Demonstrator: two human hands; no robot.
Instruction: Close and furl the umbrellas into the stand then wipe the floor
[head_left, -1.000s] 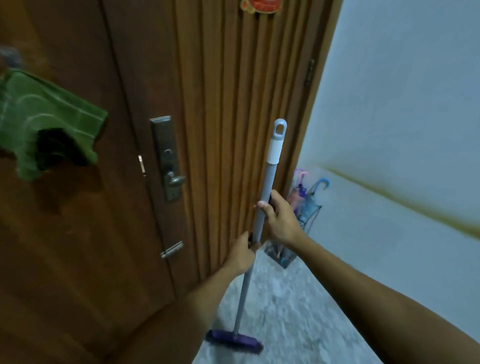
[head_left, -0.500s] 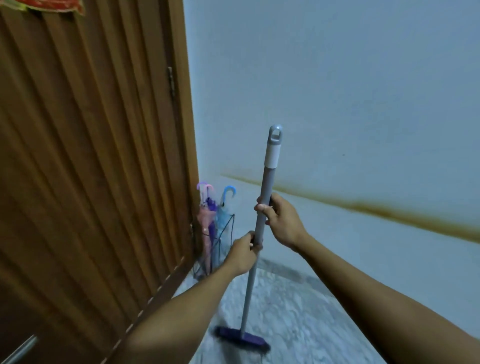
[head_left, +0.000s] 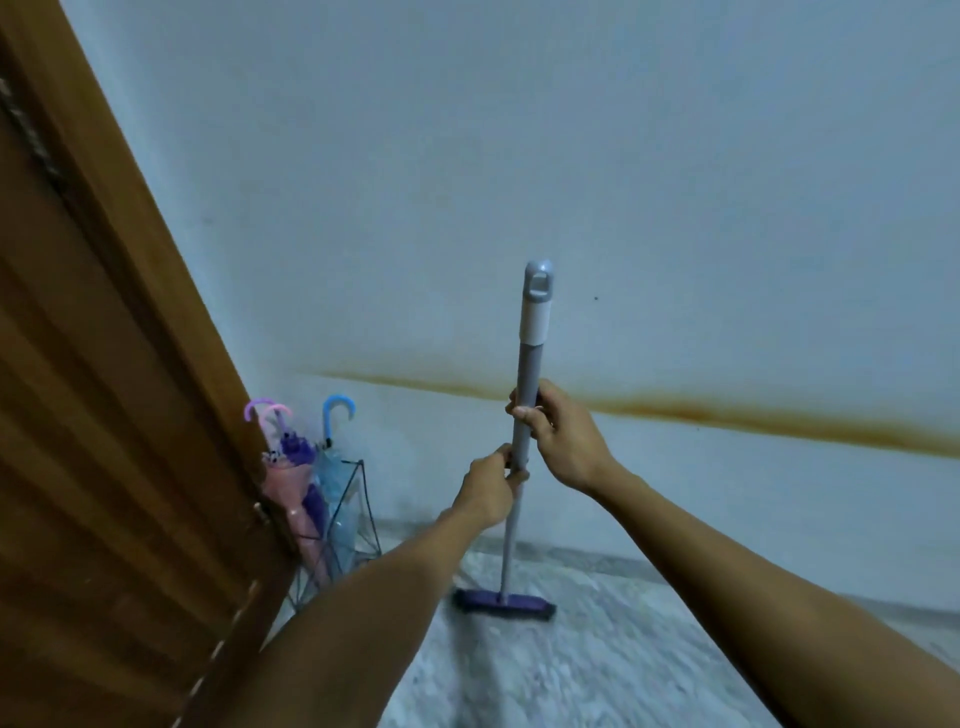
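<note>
Grey-handled mop (head_left: 525, 415) with purple head (head_left: 503, 606) stands upright on the marbled floor (head_left: 597, 665); left hand (head_left: 488, 491) and right hand (head_left: 563, 434) both grasp its shaft. Furled umbrellas (head_left: 306, 483) fill the wire stand (head_left: 358, 525) at nine o'clock. Even, overlapping strokes would likely wipe best.

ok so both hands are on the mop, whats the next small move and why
Probably push the mop head forward across the floor. The umbrellas already stand furled in the stand, both the left hand and the right hand grip the handle, and the head sits flat on the floor, so wiping looks like what's left.
</note>
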